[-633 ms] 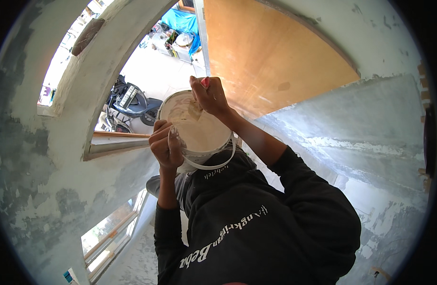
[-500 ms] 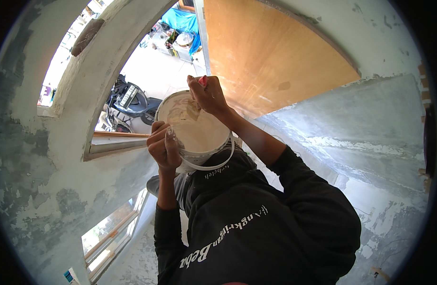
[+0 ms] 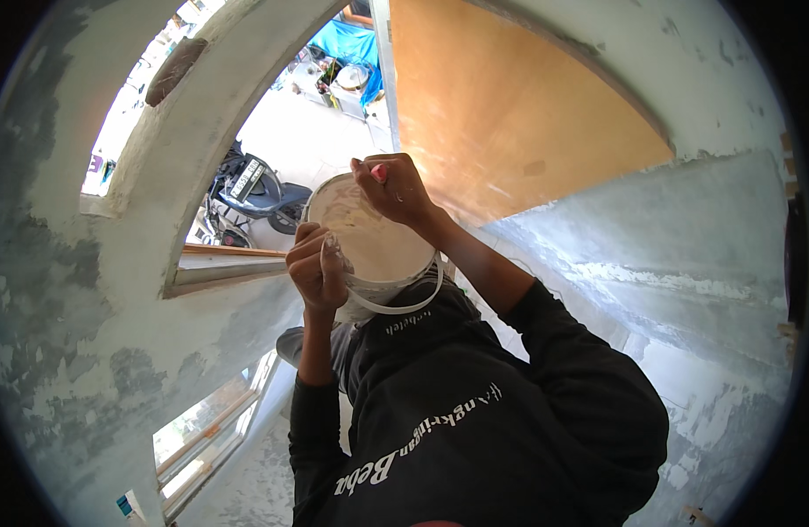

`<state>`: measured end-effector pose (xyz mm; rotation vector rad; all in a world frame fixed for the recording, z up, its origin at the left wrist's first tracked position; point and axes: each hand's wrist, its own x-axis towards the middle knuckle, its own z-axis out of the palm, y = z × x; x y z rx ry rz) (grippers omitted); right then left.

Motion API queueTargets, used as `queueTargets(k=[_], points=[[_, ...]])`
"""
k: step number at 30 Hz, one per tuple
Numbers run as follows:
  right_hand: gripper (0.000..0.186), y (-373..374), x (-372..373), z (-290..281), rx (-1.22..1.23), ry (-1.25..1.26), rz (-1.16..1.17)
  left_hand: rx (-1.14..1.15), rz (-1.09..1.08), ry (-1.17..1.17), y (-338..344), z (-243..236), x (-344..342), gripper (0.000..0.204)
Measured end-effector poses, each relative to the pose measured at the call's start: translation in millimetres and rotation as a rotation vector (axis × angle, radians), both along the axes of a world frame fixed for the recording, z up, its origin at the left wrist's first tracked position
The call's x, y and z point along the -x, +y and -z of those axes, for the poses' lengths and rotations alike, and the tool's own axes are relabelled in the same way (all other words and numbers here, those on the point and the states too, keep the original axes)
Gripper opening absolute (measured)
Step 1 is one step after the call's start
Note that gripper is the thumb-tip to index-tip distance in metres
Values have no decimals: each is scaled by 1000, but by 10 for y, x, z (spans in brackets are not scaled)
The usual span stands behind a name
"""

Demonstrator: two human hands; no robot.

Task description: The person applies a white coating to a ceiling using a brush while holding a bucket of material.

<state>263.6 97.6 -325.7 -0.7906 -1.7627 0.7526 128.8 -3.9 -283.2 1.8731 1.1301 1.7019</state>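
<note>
While left hand (image 3: 317, 268) grips bucket (image 3: 374, 241) (mouth camera-ward), right hand (image 3: 394, 186) reaches in.

A house under renovation: patchy grey-green plaster is covering the curved wall (image 3: 79, 351) and arch (image 3: 202, 97), bare of paint. An unpainted plywood panel (image 3: 501, 105) is standing above. Through the opening, a parked scooter (image 3: 251, 189) is sitting in a sunlit yard beside a blue tarpaulin (image 3: 347, 44).

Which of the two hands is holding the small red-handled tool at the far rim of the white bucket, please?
The right hand: it pinches the red-handled tool at the white bucket's far rim, while the left hand grips the near rim.
</note>
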Motion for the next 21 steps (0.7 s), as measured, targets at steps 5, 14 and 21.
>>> queueTargets(k=[5, 14, 21], points=[[44, 1, 8, -16, 98, 79, 60, -35, 8, 15, 38, 5, -14, 34], [35, 33, 39, 81, 303, 76, -73, -67, -24, 49, 59, 16, 34, 36], [40, 57, 138, 10, 117, -74, -15, 16, -47, 14, 10, 29, 109, 35]])
